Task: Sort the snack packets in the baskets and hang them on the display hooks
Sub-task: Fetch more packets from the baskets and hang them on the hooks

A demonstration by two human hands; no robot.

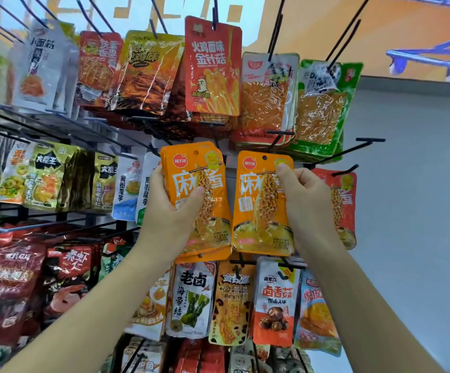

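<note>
My left hand (pixel 168 211) grips a stack of orange snack packets (pixel 215 227), thumb across the front, held upright before the rack. My right hand (pixel 307 203) pinches a single orange packet (pixel 259 211) of the same kind by its upper right corner, its hang hole near the top. A black display hook (pixel 280 137) juts out just above that packet. To the right, a red packet (pixel 345 200) of similar design hangs on its own hook, partly hidden by my right hand.
The rack is full of hanging packets: red and orange ones (pixel 213 68) on the top row, green-yellow ones (pixel 43 176) at the left, white and leopard-print ones (pixel 234 302) below. Empty hooks (pixel 353 149) stick out at the right. A grey wall (pixel 417 211) lies beyond.
</note>
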